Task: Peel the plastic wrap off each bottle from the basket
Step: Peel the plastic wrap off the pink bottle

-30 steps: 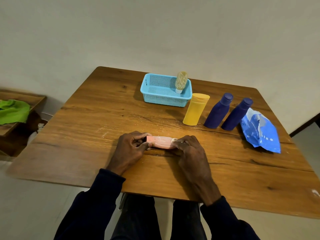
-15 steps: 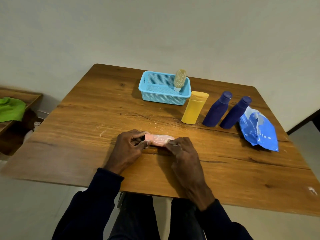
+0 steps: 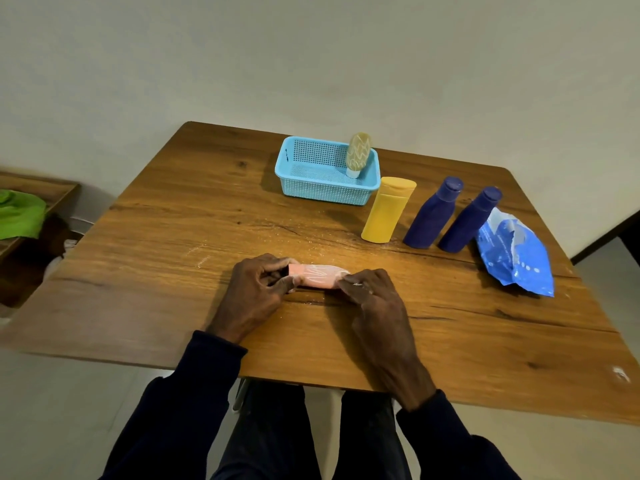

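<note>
A pink bottle [image 3: 317, 277] in clear wrinkled plastic wrap lies on its side on the wooden table [image 3: 173, 237]. My left hand [image 3: 258, 289] grips its left end. My right hand [image 3: 372, 297] pinches the wrap at its right end. At the back stands a light blue basket [image 3: 325, 194] holding one beige wrapped bottle [image 3: 357, 154], propped upright against the right wall. To its right stand a yellow bottle [image 3: 388, 211] and two dark blue bottles [image 3: 433, 214] [image 3: 469, 221].
A crumpled blue plastic bag [image 3: 516, 258] lies at the right, next to the blue bottles. A low wooden shelf with a green cloth [image 3: 19, 213] stands off the table's left side. The table's near edge runs just in front of my wrists.
Both hands stay on the pink bottle. My right fingers have shifted a little along its right end, and the wrap there looks more bunched. The view has drifted slightly.
</note>
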